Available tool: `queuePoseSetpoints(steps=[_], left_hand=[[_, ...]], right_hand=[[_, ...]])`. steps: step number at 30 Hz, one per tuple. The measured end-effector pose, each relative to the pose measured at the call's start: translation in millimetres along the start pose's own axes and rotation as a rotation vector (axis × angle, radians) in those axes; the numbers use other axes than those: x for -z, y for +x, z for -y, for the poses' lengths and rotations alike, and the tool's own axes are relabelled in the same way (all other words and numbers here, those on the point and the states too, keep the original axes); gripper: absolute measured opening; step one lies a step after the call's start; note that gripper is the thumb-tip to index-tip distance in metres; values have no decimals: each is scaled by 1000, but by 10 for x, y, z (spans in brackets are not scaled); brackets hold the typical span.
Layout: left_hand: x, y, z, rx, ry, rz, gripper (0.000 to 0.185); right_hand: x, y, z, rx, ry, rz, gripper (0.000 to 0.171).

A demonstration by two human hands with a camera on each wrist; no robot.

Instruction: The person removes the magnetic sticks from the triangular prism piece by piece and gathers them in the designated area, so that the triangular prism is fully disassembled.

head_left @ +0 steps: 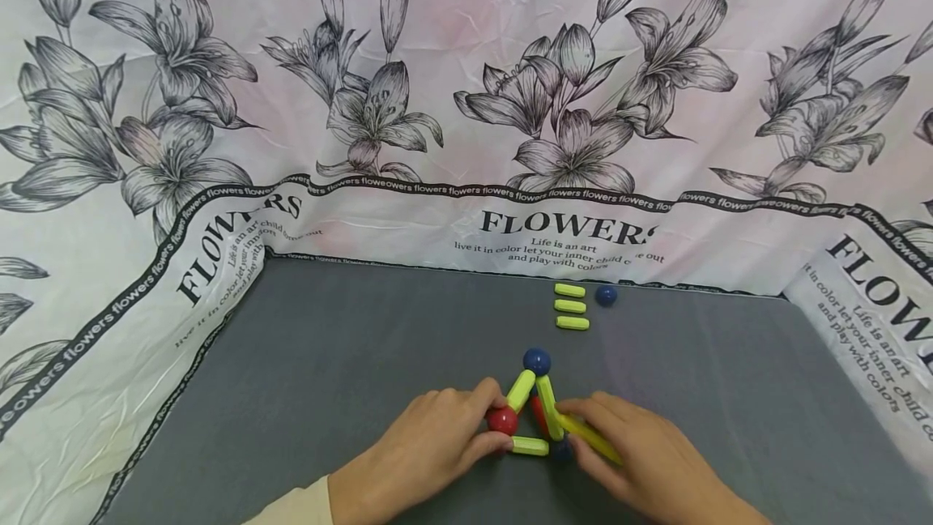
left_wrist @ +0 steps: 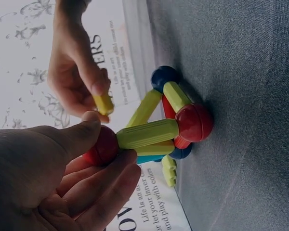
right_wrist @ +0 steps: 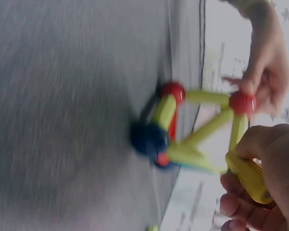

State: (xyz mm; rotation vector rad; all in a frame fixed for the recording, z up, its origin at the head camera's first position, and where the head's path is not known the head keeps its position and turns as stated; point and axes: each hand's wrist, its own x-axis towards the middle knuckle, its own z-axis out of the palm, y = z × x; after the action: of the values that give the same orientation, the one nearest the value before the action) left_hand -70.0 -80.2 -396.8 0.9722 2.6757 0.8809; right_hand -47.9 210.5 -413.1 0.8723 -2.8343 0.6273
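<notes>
From the head camera, a frame of yellow-green sticks and balls point(head_left: 538, 407) stands on the grey desk point(head_left: 350, 363) close to its near edge, a dark blue ball at its far tip. The left hand point(head_left: 430, 444) pinches the red ball point(head_left: 503, 420) at the frame's left corner. The right hand point(head_left: 641, 452) grips a loose yellow stick point(head_left: 590, 436) just beside the frame's right side. Toward the far edge lie three spare yellow sticks point(head_left: 571, 306) in a row, with a blue ball point(head_left: 606, 295) beside them. The flowered cloth point(head_left: 466, 104) behind reads "FLOWERS", "Life is an art, live it in color let your inner child come out and play with colors".

At the left wrist, thumb and fingers point(left_wrist: 94, 166) close on the red ball point(left_wrist: 103, 147); the right hand point(left_wrist: 79, 72) holds its yellow stick point(left_wrist: 104, 103) above.

The right wrist view is blurred: curled fingers point(right_wrist: 241, 204) clasp the yellow stick point(right_wrist: 248, 175) next to the frame point(right_wrist: 192, 132).
</notes>
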Motion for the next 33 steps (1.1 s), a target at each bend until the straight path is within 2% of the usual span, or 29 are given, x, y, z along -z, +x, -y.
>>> queuePoseSetpoints(steps=[5,9,11,15,19,24,26,31,33], left_hand=[[3,1,-10,15,-1,10,30],[9,-2,-18,20,-4,9,30],[9,-1,-19,19,-7,8,30],[3,1,-24,19,-11,6,29],[-6,4,-31,19,-13,9,29],[-7,15,-36,31,-11,18,30],[-4,16,-39,37,-8,20,30],[4,11,-43,48,-17,32,29],[6,10,-43,50,-25,38,29]], right_hand=[[147,-41,-180,-26,-173,-129,46],[248,-57,-305,1,-292,-184,37],[278,-55,-359,5,-334,-200,45],[298,-35,-485,21,-358,-253,72],[311,-9,-617,46,-373,-300,75],[325,46,-763,53,-385,-305,77],[324,70,-833,64,-390,-309,75],[332,135,-1026,77,-405,-298,22],[334,166,-1112,73,-414,-290,30]])
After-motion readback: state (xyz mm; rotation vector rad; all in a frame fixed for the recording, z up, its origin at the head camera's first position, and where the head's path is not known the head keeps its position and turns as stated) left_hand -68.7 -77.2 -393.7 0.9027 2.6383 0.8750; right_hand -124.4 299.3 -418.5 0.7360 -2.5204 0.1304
